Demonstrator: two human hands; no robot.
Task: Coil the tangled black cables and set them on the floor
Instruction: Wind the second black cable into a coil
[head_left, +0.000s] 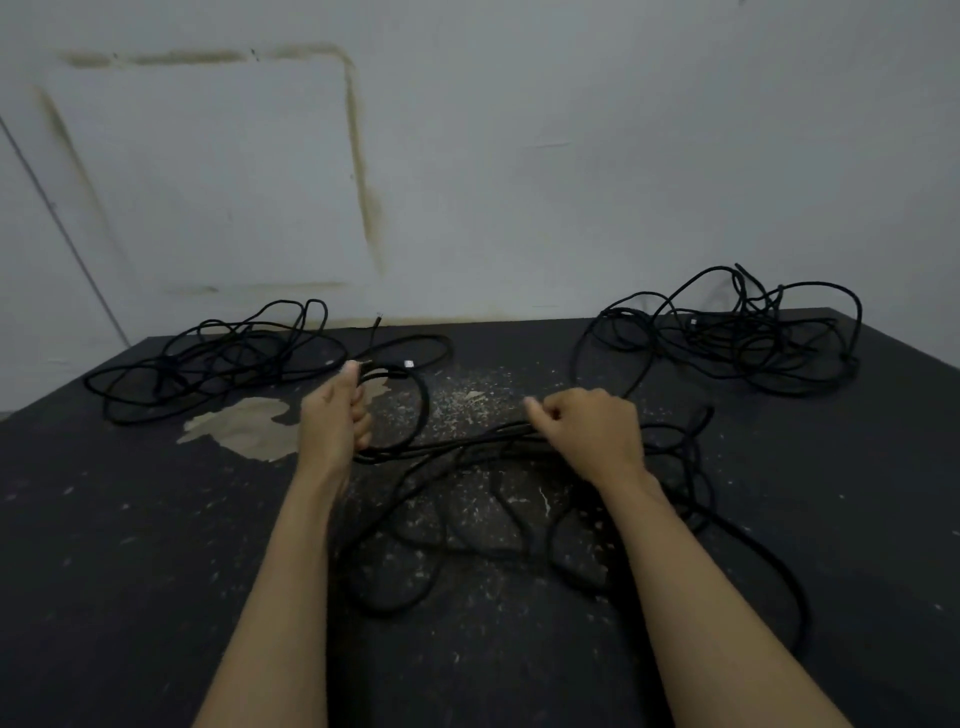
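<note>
A long black cable (467, 519) sprawls in loose loops over the dark floor in front of me. My left hand (335, 415) is closed around a small loop of this cable near its plug end, held upright. My right hand (587, 431) grips a stretch of the same cable a little to the right, fingers curled over it. A tangled black cable pile (208, 358) lies at the far left by the wall. Another tangled black cable pile (743, 332) lies at the far right.
The dark floor (130, 545) is speckled with pale scuffs and has a worn tan patch (244, 423) left of my left hand. A grey-white wall (467, 156) with brownish stain lines rises right behind the piles.
</note>
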